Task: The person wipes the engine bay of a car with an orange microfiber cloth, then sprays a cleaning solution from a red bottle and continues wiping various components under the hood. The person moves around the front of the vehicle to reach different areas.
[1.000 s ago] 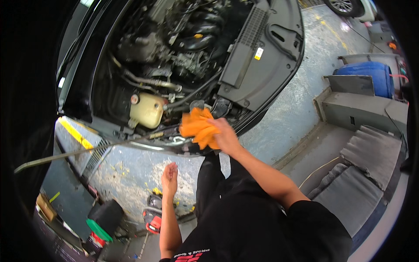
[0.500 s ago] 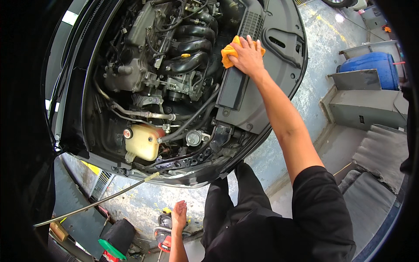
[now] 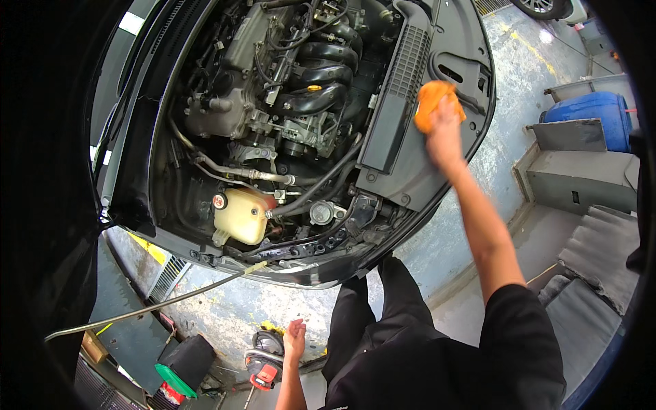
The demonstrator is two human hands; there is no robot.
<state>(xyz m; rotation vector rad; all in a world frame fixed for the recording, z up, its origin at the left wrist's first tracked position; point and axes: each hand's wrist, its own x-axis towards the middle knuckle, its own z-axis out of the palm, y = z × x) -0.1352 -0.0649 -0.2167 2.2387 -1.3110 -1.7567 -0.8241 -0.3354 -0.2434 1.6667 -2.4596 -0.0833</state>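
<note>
My right hand, smeared by motion, presses an orange cloth onto the black plastic cover along the front of a car's engine bay. The cloth is bunched under my fingers, on the flat part beside the ribbed air duct. Low in the view, my left hand hangs in front of the car with nothing in it, its fingers loosely bent.
The engine and a cream coolant tank fill the bay. A thin prop rod slants across the lower left. Grey boxes and a blue barrel stand at right; a red and black machine is on the floor.
My right hand has slid the cloth rightward and slightly nearer, off the air duct onto the flat cover. My view has shifted a little; the left hand still hangs low.
</note>
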